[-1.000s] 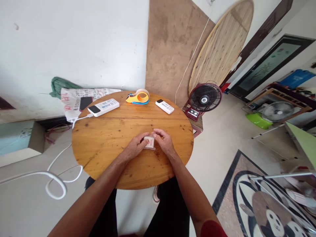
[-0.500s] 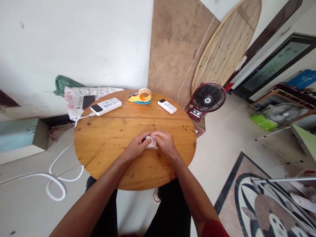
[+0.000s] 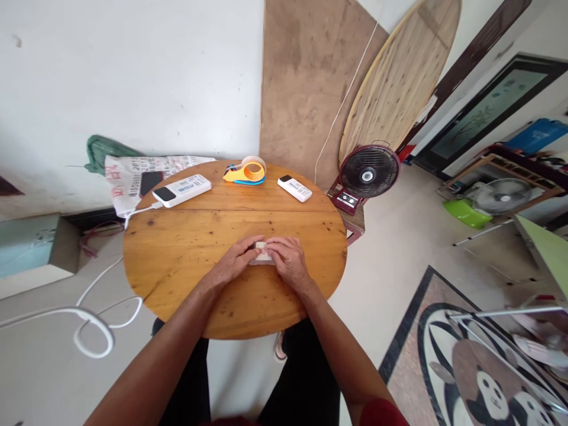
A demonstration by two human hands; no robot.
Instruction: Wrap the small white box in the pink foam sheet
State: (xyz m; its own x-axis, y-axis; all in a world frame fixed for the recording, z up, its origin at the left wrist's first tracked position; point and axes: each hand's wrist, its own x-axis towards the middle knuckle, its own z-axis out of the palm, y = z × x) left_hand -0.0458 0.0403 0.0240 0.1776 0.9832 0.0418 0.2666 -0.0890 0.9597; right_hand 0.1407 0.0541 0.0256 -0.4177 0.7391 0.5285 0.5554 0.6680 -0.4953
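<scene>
Between my two hands, low over the wooden table (image 3: 186,236), is a small white box-like item (image 3: 261,260), largely covered by fingers. My left hand (image 3: 231,260) closes on its left side, with the thumb over its near face. From the right, my right hand (image 3: 291,264) grips it, fingers along the top and thumb at the front. Its exact kind cannot be made out.
Toward the table's back edge are a white power bank (image 3: 183,190) with a plugged-in cable (image 3: 142,210), a yellow tape dispenser (image 3: 235,175) and another white device (image 3: 298,189). A dark fan (image 3: 367,176) stands beyond the right edge.
My right hand has turned so its fingers lie across the top of the white item and its thumb presses the near face. The whole view has shifted slightly.
</scene>
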